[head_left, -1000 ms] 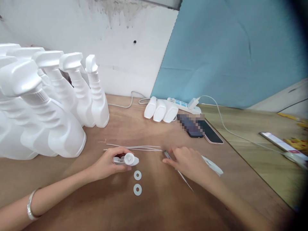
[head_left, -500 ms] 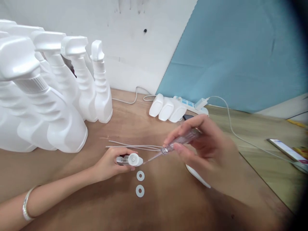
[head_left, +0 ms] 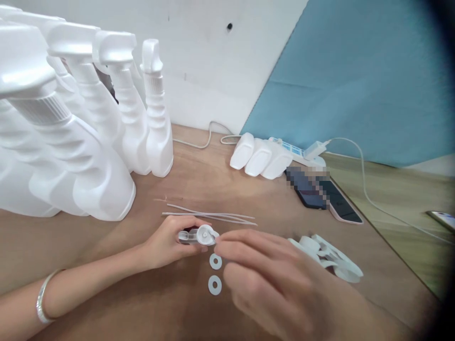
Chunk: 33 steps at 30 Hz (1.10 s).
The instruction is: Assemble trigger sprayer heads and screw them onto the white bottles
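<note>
White plastic sprayer part (head_left: 205,234), round cupped top, gripped by left hand (head_left: 170,241), right hand (head_left: 273,277) at its tip, its hold unclear, washers (head_left: 214,291) toward table's (head_left: 199,184) front edge

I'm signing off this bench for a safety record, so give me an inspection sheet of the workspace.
Surface: brown wooden tabletop, with faint scratch-like marks behind the tubes.
Job's things: white sprayer part; two flat white rings; thin white tubes, lying together.
Clutter: two phones side by side; white plastic parts beyond the right hand.
Hands: left hand grips the sprayer part; right hand has its fingertips at the part's tip, its grip hidden.
Cables: white cable from a plug at the power strip.
Surroundings: white spray bottles at left; white wall; blue sheet.
</note>
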Motion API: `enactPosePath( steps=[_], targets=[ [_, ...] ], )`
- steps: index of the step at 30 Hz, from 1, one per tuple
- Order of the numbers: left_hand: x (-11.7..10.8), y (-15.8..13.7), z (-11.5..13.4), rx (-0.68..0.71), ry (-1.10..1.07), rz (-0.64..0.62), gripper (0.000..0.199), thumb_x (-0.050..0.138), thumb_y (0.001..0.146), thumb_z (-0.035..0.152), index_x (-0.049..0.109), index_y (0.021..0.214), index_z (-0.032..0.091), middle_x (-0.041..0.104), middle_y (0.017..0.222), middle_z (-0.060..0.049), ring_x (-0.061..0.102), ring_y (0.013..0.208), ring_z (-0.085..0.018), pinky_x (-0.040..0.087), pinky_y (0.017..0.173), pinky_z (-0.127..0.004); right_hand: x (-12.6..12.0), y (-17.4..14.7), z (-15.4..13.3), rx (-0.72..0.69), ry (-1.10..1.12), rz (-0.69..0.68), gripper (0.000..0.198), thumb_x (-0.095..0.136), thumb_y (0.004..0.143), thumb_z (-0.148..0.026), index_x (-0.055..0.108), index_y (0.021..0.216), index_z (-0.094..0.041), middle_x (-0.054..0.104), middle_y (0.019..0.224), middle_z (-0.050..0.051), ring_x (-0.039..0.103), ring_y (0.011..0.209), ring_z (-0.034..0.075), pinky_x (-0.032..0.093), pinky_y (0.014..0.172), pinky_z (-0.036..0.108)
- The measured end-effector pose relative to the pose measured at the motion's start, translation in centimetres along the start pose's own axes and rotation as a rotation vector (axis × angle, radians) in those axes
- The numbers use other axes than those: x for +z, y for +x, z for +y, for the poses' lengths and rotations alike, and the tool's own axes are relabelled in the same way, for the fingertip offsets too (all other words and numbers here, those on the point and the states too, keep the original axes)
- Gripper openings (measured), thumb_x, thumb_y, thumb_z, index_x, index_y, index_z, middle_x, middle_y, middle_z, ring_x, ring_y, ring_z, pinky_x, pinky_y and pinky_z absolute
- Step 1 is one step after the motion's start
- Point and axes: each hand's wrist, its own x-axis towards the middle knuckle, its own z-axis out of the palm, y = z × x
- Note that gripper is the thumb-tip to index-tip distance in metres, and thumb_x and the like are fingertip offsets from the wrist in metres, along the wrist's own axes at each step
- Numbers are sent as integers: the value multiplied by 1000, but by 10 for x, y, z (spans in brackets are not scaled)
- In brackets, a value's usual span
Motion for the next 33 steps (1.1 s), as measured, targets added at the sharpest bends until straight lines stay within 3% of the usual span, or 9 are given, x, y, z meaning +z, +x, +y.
enactPosePath(
  steps=[6, 9, 15, 18, 23, 25, 29, 33],
  targets=[
    [1, -1, -2, 82, 64, 51, 27, 58, 76, 28, 58, 101, 18, 64, 90, -2, 58, 77, -13, 45, 69, -23, 25, -6, -19, -145, -124, 63, 18, 40, 73, -4, 51, 68, -17, 60, 72, 3, 60, 72, 16, 51, 72, 30],
    [0, -2, -2, 94, 108, 57, 27, 56, 78, 29, 58, 102, 18, 64, 90, -2, 58, 79, -14, 45, 70, -24, 23, -7, -15, -20, -63, 116, 17, 40, 75, -4, 49, 69, -17, 61, 70, 3, 60, 72, 14, 51, 73, 26],
    [2, -3, -4, 124, 183, 74, 28, 60, 75, 30, 58, 101, 19, 64, 85, -2, 58, 73, -13, 45, 67, -23, 9, -2, 14, 540, 168, 211, 12, 47, 80, -11, 40, 80, -20, 62, 74, -2, 60, 64, 5, 46, 53, 11],
    [2, -4, -4, 126, 188, 84, 29, 61, 75, 30, 58, 102, 20, 64, 85, -1, 58, 72, -12, 45, 66, -22, 11, -2, 17, 572, 197, 207, 12, 49, 81, -14, 39, 82, -20, 61, 76, -2, 61, 66, 6, 45, 53, 12],
    [2, -4, -4, 156, 206, 78, 25, 58, 77, 29, 58, 100, 20, 64, 83, -1, 58, 71, -12, 45, 65, -22, 14, -4, 5, 415, 140, 166, 10, 43, 83, -11, 42, 79, -20, 61, 76, -1, 60, 66, 7, 45, 58, 16],
    [2, -5, -4, 179, 220, 75, 25, 58, 77, 29, 58, 101, 19, 63, 83, -1, 57, 72, -12, 44, 66, -22, 12, -4, 6, 478, 207, 140, 9, 43, 83, -12, 43, 80, -20, 61, 76, -1, 59, 66, 7, 45, 58, 16],
    [2, -6, -3, 180, 205, 59, 26, 57, 78, 27, 57, 102, 19, 63, 83, -1, 56, 70, -12, 44, 66, -21, 6, -1, 22, 747, 428, 170, 9, 50, 81, -20, 41, 81, -19, 60, 76, 0, 60, 67, 9, 45, 53, 16],
    [2, -6, 0, 220, 197, 17, 23, 55, 80, 26, 57, 101, 17, 64, 82, -2, 55, 70, -12, 44, 66, -22, 3, 1, 33, 849, 567, 176, 12, 52, 80, -23, 41, 81, -18, 60, 75, 0, 59, 68, 10, 47, 55, 19]
  ],
)
